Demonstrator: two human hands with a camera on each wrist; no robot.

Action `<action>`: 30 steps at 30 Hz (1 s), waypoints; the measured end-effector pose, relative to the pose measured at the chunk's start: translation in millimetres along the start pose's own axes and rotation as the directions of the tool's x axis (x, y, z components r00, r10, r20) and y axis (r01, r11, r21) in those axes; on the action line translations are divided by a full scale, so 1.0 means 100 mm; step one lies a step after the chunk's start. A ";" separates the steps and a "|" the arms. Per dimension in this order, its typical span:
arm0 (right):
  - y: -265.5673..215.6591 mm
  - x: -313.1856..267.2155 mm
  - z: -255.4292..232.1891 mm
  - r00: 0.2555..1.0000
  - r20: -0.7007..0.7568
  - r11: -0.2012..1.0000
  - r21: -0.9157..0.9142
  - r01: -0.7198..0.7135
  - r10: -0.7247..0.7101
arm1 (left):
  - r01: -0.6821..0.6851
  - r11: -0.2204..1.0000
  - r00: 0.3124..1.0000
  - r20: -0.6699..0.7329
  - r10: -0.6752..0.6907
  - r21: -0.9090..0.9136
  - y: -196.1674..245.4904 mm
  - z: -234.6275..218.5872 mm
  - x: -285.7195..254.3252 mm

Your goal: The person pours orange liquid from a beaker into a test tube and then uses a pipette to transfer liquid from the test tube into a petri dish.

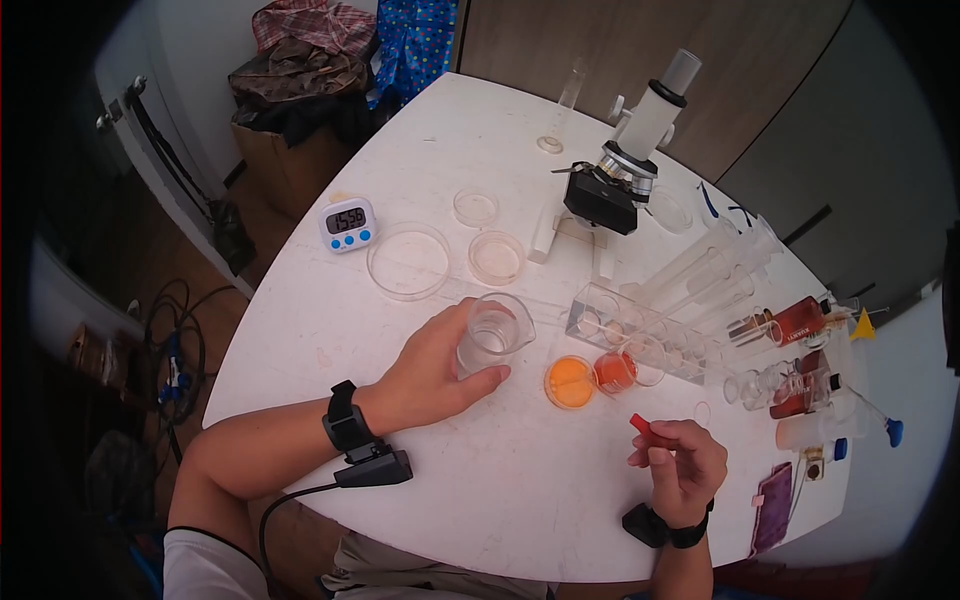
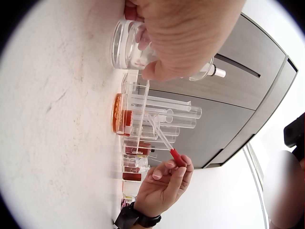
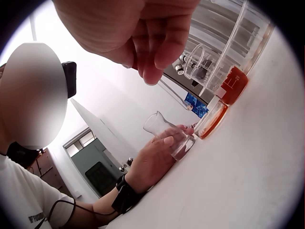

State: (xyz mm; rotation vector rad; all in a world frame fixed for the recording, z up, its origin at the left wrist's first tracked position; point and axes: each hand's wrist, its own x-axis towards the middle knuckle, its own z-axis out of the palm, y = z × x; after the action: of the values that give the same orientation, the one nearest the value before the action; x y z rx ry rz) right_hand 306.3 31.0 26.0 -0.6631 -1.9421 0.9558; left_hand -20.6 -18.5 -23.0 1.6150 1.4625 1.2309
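Observation:
My left hand (image 1: 432, 365) grips a clear glass beaker (image 1: 497, 335) that stands on the white table, with some colourless liquid in its base. Thumb and fingers wrap round its sides. The right hand (image 1: 682, 470) is raised over the table's front right and pinches the red rubber bulb (image 2: 177, 157) of a dropper. Its clear glass tube (image 2: 161, 131) slants away from the fingers in the left wrist view. Between the hands sit a shallow dish of orange liquid (image 1: 571, 383) and a small beaker of red-orange liquid (image 1: 616, 371), side by side.
Behind the liquids stands a clear rack (image 1: 640, 335) with test tubes. A microscope (image 1: 615, 185) is at the back. Petri dishes (image 1: 408, 262) and a timer (image 1: 349, 225) lie left. Bottles (image 1: 800, 320) and a purple case (image 1: 771, 510) line the right edge.

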 end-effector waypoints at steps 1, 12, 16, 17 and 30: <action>-0.01 0.02 0.01 0.996 0.081 0.999 -0.031 -0.028 0.030 | -0.012 1.000 1.000 -0.003 0.012 0.000 -0.01 0.00 0.00; -0.03 0.09 0.07 0.972 0.180 0.983 -0.131 -0.125 0.148 | -0.012 1.000 1.000 -0.004 0.012 0.000 -0.01 0.01 0.00; -0.01 0.07 0.07 0.975 0.170 0.981 -0.154 -0.120 0.146 | 0.010 1.000 1.000 0.000 -0.010 0.002 0.02 0.00 0.00; -0.01 0.07 0.07 0.976 0.165 0.980 -0.163 -0.116 0.142 | 0.010 1.000 1.000 0.000 -0.010 0.002 0.01 0.00 0.00; -0.01 0.07 0.07 0.975 0.163 0.982 -0.138 -0.131 0.153 | 0.001 1.000 1.000 -0.018 -0.001 0.016 -0.02 0.01 -0.01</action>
State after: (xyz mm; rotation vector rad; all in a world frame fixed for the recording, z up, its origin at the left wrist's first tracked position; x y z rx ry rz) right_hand 296.5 32.3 27.7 -0.8248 -2.1455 1.0120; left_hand -20.3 -18.9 -25.1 1.6175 1.4880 1.2395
